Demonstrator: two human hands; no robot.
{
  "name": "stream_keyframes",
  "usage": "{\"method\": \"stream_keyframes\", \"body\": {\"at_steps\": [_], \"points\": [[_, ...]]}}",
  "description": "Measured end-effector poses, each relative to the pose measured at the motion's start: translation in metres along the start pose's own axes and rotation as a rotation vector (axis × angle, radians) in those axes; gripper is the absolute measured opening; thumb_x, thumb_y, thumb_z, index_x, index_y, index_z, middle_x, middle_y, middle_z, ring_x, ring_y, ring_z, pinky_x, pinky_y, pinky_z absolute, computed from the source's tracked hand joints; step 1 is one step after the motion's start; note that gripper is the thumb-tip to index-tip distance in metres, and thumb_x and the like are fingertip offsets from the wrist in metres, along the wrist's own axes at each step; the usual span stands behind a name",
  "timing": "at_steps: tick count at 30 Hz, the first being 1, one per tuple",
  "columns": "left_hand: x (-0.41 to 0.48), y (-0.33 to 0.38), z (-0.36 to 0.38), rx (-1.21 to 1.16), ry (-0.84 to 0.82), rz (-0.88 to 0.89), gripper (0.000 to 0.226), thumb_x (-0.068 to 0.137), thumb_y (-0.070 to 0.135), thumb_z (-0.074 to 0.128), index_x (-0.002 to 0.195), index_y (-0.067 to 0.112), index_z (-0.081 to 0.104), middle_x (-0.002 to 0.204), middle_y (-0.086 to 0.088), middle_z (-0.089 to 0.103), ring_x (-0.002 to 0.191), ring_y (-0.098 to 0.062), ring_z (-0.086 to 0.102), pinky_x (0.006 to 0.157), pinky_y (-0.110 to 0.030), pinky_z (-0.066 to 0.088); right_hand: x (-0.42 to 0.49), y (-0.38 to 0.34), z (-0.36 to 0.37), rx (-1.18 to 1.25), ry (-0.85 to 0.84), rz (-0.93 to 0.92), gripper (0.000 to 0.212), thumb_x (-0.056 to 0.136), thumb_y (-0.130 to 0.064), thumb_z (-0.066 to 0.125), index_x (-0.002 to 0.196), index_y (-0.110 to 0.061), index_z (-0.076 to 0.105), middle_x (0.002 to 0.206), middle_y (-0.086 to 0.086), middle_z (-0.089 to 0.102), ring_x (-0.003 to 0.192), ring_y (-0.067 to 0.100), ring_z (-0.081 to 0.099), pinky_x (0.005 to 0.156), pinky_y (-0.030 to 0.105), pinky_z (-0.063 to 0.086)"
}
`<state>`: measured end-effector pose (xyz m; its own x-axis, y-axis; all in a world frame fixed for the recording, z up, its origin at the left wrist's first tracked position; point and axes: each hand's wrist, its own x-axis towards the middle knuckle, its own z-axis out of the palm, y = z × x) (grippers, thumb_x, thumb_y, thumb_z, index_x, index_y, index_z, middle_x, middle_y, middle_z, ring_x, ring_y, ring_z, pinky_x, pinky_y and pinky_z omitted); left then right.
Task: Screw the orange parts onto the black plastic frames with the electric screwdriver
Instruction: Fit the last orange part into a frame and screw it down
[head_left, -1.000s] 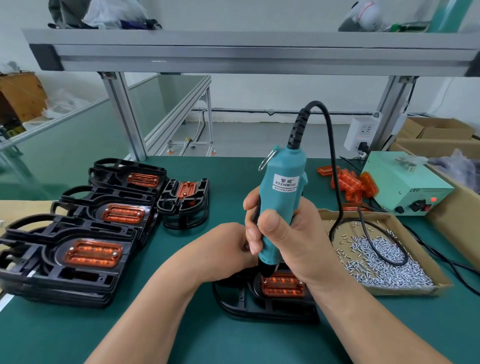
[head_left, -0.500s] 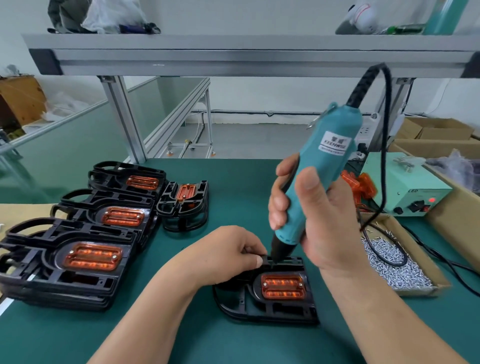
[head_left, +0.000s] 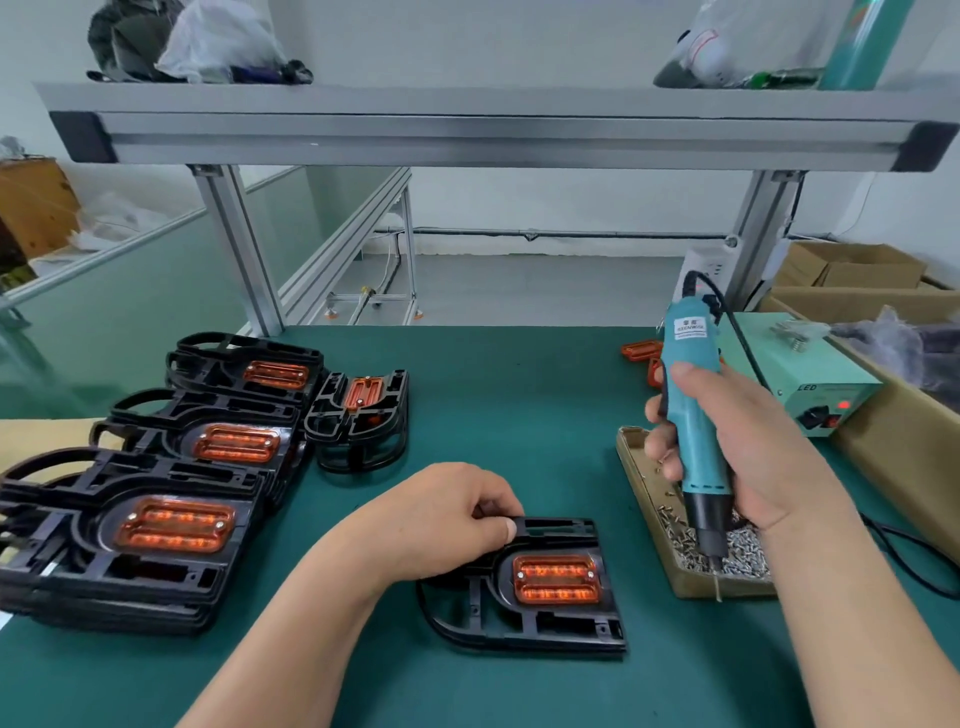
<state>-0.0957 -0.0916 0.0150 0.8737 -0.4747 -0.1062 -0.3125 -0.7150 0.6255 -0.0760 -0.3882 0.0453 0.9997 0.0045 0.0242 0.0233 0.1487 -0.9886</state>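
R hand (head_left: 748, 447) grip is clamping the electric screwdriver (head_left: 693, 395), bit dipping into screws (head_left: 737, 551) in tray (head_left: 639, 467) at mid-right, L hand (head_left: 441, 514) grip is pinching the black frame (head_left: 519, 623) w/ orange part (head_left: 556, 578) at lower centre of desk (head_left: 519, 415); am judging best approach is lifting one screw only, driver vertical, frame flat.

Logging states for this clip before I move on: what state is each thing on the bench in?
black frame, flat on the mat.
orange part, seated in the black frame.
electric screwdriver, upright, bit down at the screw tray.
left hand, pinching the black frame's far edge.
right hand, wrapped round the electric screwdriver.
control box, red light lit.
stacked frames, piled at left.
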Motion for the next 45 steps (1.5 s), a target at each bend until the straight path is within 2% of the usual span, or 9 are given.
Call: {"method": "stream_keyframes", "body": {"at_steps": [5,8,15,20,25,30,35,40,45], "points": [[0.000,0.000,0.001,-0.060,-0.021,-0.005,0.012,0.085,0.042,0.072,0.097,0.038,0.074,0.091,0.022,0.074,0.082,0.003,0.069,0.080,-0.027,0.059,0.003,0.005,-0.021,-0.274,0.035,0.049,0.032,0.095,-0.048,0.073,0.118,-0.027,0.066,0.079,0.012,0.071,0.063,0.029,0.067,0.049,0.032,0.055],[0.000,-0.004,0.001,-0.082,-0.023,0.000,0.015,0.083,0.041,0.075,0.097,0.037,0.075,0.093,0.020,0.075,0.084,0.003,0.070,0.082,-0.027,0.059,0.009,0.015,-0.025,-0.418,0.064,0.062,0.023,0.104,-0.041,0.066,0.121,-0.027,0.063,0.077,0.009,0.076,0.063,0.027,0.071,0.051,0.030,0.056],[0.003,-0.004,0.003,-0.126,0.004,0.008,0.017,0.080,0.038,0.076,0.095,0.032,0.075,0.090,0.012,0.075,0.082,-0.007,0.070,0.081,-0.032,0.058,0.020,0.030,-0.034,-0.619,0.108,0.042,0.019,0.099,-0.043,0.071,0.111,-0.029,0.067,0.077,0.005,0.078,0.064,0.029,0.077,0.054,0.037,0.060],[0.003,-0.009,0.005,-0.140,0.047,-0.014,0.018,0.077,0.044,0.078,0.094,0.040,0.076,0.091,0.017,0.074,0.083,-0.002,0.067,0.084,-0.030,0.056,0.023,0.039,-0.034,-0.783,0.116,0.072,0.021,0.098,-0.038,0.072,0.107,-0.022,0.064,0.079,0.003,0.078,0.061,0.022,0.076,0.053,0.037,0.062],[0.004,-0.012,0.008,-0.158,0.094,-0.050,0.024,0.071,0.052,0.076,0.094,0.045,0.077,0.089,0.021,0.074,0.081,-0.001,0.067,0.082,-0.028,0.057,0.021,0.041,-0.034,-0.910,0.145,0.054,0.030,0.099,-0.045,0.069,0.117,-0.029,0.053,0.101,-0.001,0.073,0.073,0.016,0.075,0.074,0.047,0.065],[0.004,-0.016,0.010,-0.165,0.116,-0.065,0.023,0.071,0.055,0.076,0.094,0.048,0.077,0.090,0.021,0.074,0.084,-0.003,0.068,0.084,-0.029,0.057,0.013,0.038,-0.033,-0.963,0.128,0.034,0.056,0.098,-0.045,0.068,0.148,-0.025,0.049,0.113,-0.006,0.068,0.088,0.012,0.072,0.081,0.041,0.061],[0.002,-0.016,0.012,-0.215,0.132,-0.071,0.024,0.071,0.053,0.079,0.094,0.047,0.079,0.089,0.018,0.075,0.079,0.001,0.066,0.083,-0.029,0.055,0.002,0.037,-0.032,-0.952,0.130,0.004,0.069,0.096,-0.039,0.071,0.157,-0.026,0.042,0.116,-0.010,0.056,0.095,0.005,0.059,0.078,0.033,0.047],[-0.003,-0.016,0.013,-0.292,0.149,-0.058,0.027,0.070,0.053,0.084,0.095,0.045,0.081,0.090,0.013,0.076,0.077,0.001,0.065,0.083,-0.029,0.055,-0.012,0.040,-0.028,-0.998,0.126,-0.053,0.066,0.098,-0.033,0.068,0.157,-0.029,0.039,0.121,-0.011,0.056,0.097,0.007,0.059,0.084,0.034,0.050],[-0.012,-0.016,0.013,-0.386,0.175,-0.025,0.029,0.074,0.051,0.085,0.101,0.042,0.082,0.096,0.013,0.079,0.086,0.001,0.070,0.083,-0.018,0.052,-0.022,0.041,-0.024,-1.017,0.157,-0.103,0.066,0.101,-0.030,0.063,0.161,-0.029,0.035,0.130,-0.010,0.051,0.098,0.002,0.055,0.074,0.022,0.043]]}}
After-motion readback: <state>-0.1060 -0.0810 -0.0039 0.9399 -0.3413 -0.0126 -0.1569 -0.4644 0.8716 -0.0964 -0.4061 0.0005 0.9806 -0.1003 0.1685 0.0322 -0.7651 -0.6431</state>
